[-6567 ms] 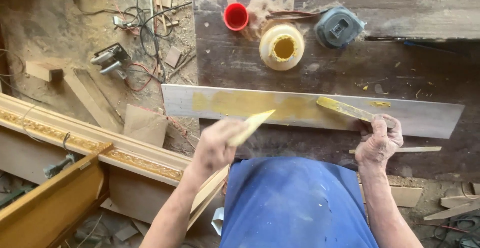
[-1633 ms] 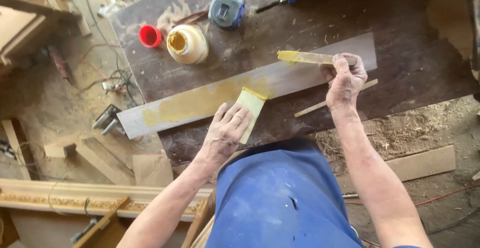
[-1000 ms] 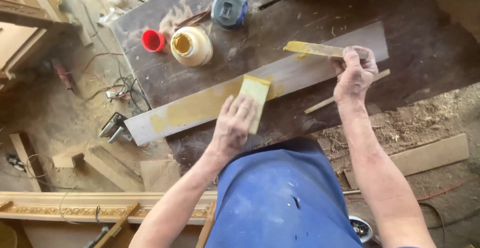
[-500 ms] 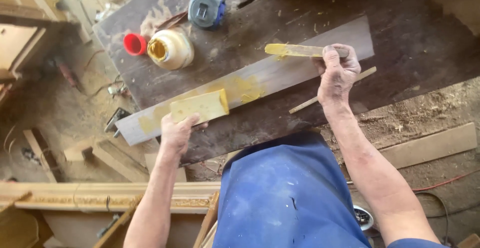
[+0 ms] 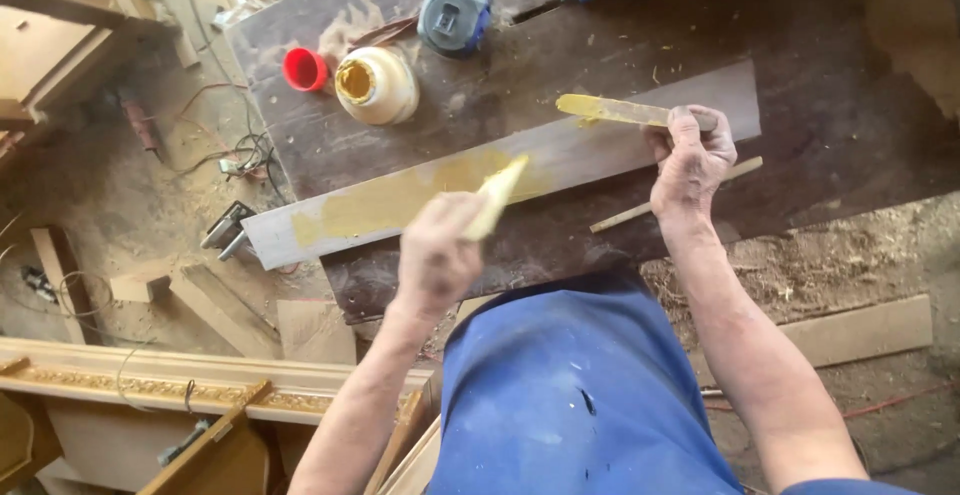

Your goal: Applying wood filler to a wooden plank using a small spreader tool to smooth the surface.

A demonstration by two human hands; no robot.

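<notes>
Jar (image 5: pixel 377 85), red cap (image 5: pixel 304 69) flank plank (image 5: pixel 640 140); left hand's (image 5: pixel 437 255) grip pinches spreader (image 5: pixel 497 195), seemingly blurred.

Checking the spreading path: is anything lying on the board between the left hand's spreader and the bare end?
Nothing visible lies there. The left hand holds the spreader over the board; the right hand holds a glue stick above the far edge.

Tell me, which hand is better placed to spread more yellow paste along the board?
Probably the left hand: its scraper is over the board. The right hand holds a stick.
</notes>
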